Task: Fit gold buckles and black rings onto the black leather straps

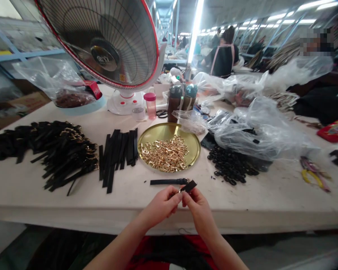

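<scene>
Both your hands are occupied at the middle of the near edge of the table (236,200), raised a little in front of you: thumb and fingers of the left hand (166,202) close in at the gold buckle (180,190) end of a short black strap (189,186), while the right hand (197,202) pinches the same piece along its length. Exact finger placement under the strap is hidden. Key relation: the held strap's long axis slants, buckle toward the left hand, bare end pointing away from you and toward the table's far right corner; the right hand is nearer that bare end. Just beyond the hands, a second strap (165,182) lies flat, its long axis about parallel to the near edge; most of its length lies nearer the left hand, and its buckled end sits close behind the held piece. Farther in, a round gold tray (163,131) carries loose gold buckles (169,154). Toward the left edge: a row of flat black straps (112,159), then a heap of buckled straps (59,150). Right of the tray: small black loops (231,165), loosely piled.
</scene>
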`<state>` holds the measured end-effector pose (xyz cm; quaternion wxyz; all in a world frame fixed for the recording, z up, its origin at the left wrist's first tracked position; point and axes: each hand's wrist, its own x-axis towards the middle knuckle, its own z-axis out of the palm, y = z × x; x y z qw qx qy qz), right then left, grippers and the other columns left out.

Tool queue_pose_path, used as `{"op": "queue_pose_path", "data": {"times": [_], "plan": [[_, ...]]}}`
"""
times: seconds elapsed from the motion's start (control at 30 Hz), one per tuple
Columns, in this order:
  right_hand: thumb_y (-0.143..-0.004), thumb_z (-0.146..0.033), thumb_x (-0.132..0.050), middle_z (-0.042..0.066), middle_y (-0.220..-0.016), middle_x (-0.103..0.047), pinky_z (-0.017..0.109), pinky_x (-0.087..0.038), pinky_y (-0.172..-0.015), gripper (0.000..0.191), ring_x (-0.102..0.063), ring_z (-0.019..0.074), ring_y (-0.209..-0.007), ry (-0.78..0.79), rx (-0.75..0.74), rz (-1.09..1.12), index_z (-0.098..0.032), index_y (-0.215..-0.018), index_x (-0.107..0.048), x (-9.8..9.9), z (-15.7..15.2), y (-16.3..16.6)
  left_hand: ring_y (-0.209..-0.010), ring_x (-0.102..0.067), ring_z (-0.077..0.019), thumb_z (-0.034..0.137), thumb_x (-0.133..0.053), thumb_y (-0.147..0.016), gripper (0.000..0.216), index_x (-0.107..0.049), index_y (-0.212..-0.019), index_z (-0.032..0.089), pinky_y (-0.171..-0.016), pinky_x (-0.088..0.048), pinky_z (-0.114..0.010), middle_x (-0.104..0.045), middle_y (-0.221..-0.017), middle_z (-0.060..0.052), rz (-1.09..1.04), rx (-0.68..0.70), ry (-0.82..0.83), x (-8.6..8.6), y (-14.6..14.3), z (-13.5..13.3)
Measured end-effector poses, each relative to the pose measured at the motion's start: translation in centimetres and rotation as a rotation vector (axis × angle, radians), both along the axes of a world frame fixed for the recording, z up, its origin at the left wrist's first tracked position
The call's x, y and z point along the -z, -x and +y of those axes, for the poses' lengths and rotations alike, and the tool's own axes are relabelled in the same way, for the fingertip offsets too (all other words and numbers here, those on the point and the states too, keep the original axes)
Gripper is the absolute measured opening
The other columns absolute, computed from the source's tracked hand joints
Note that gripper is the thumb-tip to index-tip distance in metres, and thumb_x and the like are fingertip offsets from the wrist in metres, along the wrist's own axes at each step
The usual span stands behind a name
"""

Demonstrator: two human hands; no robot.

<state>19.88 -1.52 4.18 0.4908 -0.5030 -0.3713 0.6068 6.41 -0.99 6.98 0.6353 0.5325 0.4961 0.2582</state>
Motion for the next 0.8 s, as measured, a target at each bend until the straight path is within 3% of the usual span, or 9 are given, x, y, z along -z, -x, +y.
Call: {"op": "queue_pose_path", "data": {"times": [0.13, 0.3, 0.67, 0.8], "plan": [[-0.070, -0.042, -0.061, -0.002, -0.058, -0.052, 0.021, -0.038, -0.053, 0.029, -0.044, 0.0085, -0.052, 0.094, -0.007, 0.160, -0.015, -0.081, -0.061, 0.1, 0.0, -0.5, -0.038, -0.032, -0.0047, 0.047, -0.042, -0.079, 0.031, -0.042, -0.073, 0.017, -0.036, -0.025, -0.016, -0.039, -0.048, 0.008, -0.059, -0.013, 0.019, 0.7, -0.3, 0.1], [-0.066, -0.039, -0.067, -0.002, -0.059, -0.054, 0.021, -0.040, -0.051, 0.026, -0.045, 0.0084, -0.051, 0.193, -0.001, 0.325, -0.016, -0.074, -0.058, 0.0, 0.1, -0.8, -0.038, -0.033, -0.0044, 0.043, -0.042, -0.080, 0.028, -0.043, -0.074, 0.016, -0.036, -0.027, -0.015, -0.040, -0.049, 0.007, -0.028, -0.026, 0.049, 0.4, -0.4, -0.1], [-0.066, -0.042, -0.065, -0.003, -0.058, -0.053, 0.024, -0.038, -0.055, 0.027, -0.047, 0.0105, -0.054, -0.015, -0.041, -0.093, -0.016, -0.072, -0.056, -1.0, 0.1, -1.1, -0.046, -0.041, -0.0051, 0.036, -0.043, -0.078, 0.022, -0.048, -0.074, 0.015, -0.043, -0.037, -0.017, -0.050, -0.067, 0.002, 0.050, -0.025, -0.070, 0.0, -0.7, -0.4], [-0.064, -0.039, -0.068, -0.003, -0.056, -0.053, 0.023, -0.038, -0.054, 0.027, -0.047, 0.0100, -0.054, 0.006, -0.044, -0.069, -0.016, -0.069, -0.056, -0.9, 0.4, -1.3, -0.049, -0.038, -0.0061, 0.035, -0.042, -0.078, 0.022, -0.050, -0.072, 0.015, -0.045, -0.033, -0.017, -0.045, -0.061, 0.004, 0.103, -0.029, -0.117, -0.5, -0.8, -0.6]]}}
